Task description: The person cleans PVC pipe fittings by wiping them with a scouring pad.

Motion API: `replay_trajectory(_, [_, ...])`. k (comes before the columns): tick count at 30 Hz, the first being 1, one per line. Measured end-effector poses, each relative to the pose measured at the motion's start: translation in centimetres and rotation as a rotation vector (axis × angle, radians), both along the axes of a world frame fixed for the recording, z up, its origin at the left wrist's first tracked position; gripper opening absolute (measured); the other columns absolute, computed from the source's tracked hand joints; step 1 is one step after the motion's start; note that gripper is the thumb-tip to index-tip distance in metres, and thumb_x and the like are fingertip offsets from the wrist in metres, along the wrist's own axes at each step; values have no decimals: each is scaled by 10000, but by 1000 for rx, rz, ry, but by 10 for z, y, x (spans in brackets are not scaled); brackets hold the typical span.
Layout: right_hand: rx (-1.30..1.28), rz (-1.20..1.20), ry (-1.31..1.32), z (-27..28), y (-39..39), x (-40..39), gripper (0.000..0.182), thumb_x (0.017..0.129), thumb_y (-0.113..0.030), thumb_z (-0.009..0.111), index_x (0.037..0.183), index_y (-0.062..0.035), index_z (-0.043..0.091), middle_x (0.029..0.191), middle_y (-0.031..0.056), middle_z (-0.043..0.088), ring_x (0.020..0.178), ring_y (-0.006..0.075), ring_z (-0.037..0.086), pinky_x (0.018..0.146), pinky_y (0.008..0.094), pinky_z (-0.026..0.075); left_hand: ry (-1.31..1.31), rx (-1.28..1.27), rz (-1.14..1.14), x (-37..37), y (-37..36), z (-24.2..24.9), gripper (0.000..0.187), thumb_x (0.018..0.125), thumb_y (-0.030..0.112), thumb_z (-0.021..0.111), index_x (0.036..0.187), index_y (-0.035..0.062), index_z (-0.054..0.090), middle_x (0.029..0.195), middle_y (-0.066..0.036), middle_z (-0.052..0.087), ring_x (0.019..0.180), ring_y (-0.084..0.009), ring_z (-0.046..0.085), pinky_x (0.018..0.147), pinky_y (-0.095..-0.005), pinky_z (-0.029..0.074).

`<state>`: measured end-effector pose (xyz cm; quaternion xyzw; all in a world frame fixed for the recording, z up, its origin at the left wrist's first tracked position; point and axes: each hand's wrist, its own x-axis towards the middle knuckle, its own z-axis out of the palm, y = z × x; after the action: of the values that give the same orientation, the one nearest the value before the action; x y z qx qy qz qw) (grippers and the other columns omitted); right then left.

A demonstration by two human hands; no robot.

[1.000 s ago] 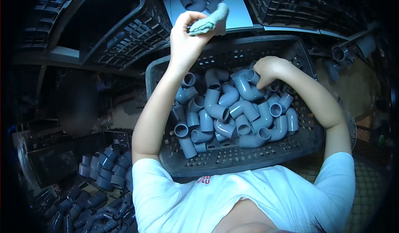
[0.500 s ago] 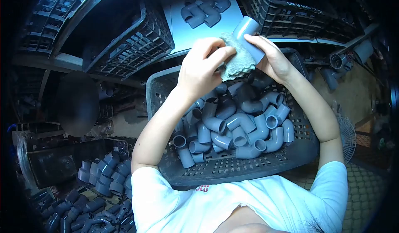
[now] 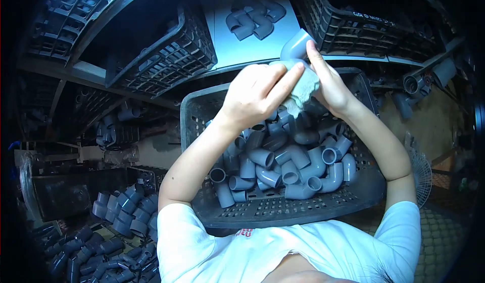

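Note:
A grey pipe elbow [image 3: 297,45] is held up above the far side of a black crate. My right hand [image 3: 331,87] is closed around its right side, thumb laid along the upper end. My left hand [image 3: 262,92] pinches a pale green cloth [image 3: 304,87] and presses it over the elbow's lower part, which is mostly hidden. Beneath both hands, the black plastic crate [image 3: 303,216] holds many loose grey elbows [image 3: 290,156] lying in all directions.
Beyond the crate, several joined grey elbows [image 3: 255,17] lie on a white surface [image 3: 222,50]. Black crates [image 3: 166,55] flank it, another [image 3: 353,33] at right. Piles of grey fittings [image 3: 124,209] lie lower left. A fan [image 3: 420,174] stands beside my right arm.
The elbow has turned in my right hand, its curved upper end now showing. My left hand and the cloth have moved slightly down and right along it.

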<state>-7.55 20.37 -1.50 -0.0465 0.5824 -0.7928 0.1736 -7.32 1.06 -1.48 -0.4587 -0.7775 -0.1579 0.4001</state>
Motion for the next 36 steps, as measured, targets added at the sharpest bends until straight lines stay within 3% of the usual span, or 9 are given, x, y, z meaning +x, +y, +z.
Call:
replay_trajectory(5, [5, 113, 5, 3, 5, 3, 625, 1095, -544, 208, 1375, -71, 506, 1234, 55, 620, 1183, 131, 591, 1046, 360, 469, -64, 103, -11, -8, -3, -12, 443, 799, 113, 671, 1239, 74, 657, 872, -49, 599, 722, -202, 606, 636, -317, 487])
replay_trajectory(7, [-26, 133, 65, 5, 6, 4, 583, 1066, -615, 277, 1282, -143, 544, 1120, -1, 621, 1041, 98, 592, 894, 304, 486, -119, 69, -25, 1, 5, -14, 432, 796, 114, 679, 1228, 110, 671, 822, -40, 561, 679, -195, 571, 607, -322, 476])
replay_trajectory(10, [-3, 55, 49, 4, -4, 11, 614, 1060, -633, 252, 1270, -133, 542, 1086, -3, 626, 1032, 95, 598, 902, 306, 492, -136, 125, 13, -4, 8, -7, 427, 790, 92, 680, 1217, 101, 681, 798, -57, 537, 670, -202, 559, 594, -322, 474])
replay_trajectory(11, [-43, 151, 44, -1, 2, 7, 632, 1058, -641, 240, 1272, -125, 537, 1120, 17, 612, 1056, 106, 598, 944, 316, 487, -203, 157, -21, -4, 5, -3, 532, 684, -76, 652, 1202, 35, 695, 827, -116, 589, 682, -266, 601, 617, -353, 508])
replay_trajectory(14, [-15, 83, 51, 9, 1, 9, 621, 1058, -637, 257, 1266, -125, 542, 1135, 31, 605, 1070, 107, 598, 959, 316, 483, -286, 184, -40, 4, 6, -11, 550, 686, -65, 654, 1224, 44, 690, 836, -123, 587, 690, -270, 604, 628, -351, 513])
replay_trajectory(19, [25, 124, 46, 1, 5, 8, 577, 1056, -623, 316, 1413, -169, 331, 1235, 53, 551, 1152, 142, 578, 968, 345, 490, -349, 125, 10, 13, 10, -6, 550, 725, -68, 654, 1243, 112, 694, 873, -119, 604, 688, -257, 623, 622, -345, 529])
replay_trajectory(23, [-63, 79, 56, 3, 2, 6, 550, 1060, -591, 360, 1416, -171, 358, 1251, 55, 555, 1154, 142, 584, 974, 347, 495, -360, 216, 3, 9, 8, -7, 521, 752, -69, 645, 1236, 117, 697, 884, -128, 622, 702, -276, 653, 622, -351, 554])
replay_trajectory(27, [1, -99, 67, 32, -5, 15, 663, 1053, -612, 276, 1376, -75, 495, 1206, 58, 624, 1150, 146, 598, 1016, 347, 461, -333, 137, -74, 19, 11, -4, 502, 749, -22, 662, 1223, 137, 709, 866, -115, 623, 675, -249, 644, 583, -334, 538])
replay_trajectory(36, [17, -115, 5, 11, 0, 4, 760, 1029, -624, 227, 1402, -4, 457, 1267, 136, 613, 1187, 191, 584, 1070, 356, 429, -201, 138, -67, 19, 16, -13, 500, 726, 104, 705, 1219, 180, 711, 673, -22, 475, 495, -180, 517, 463, -321, 446])
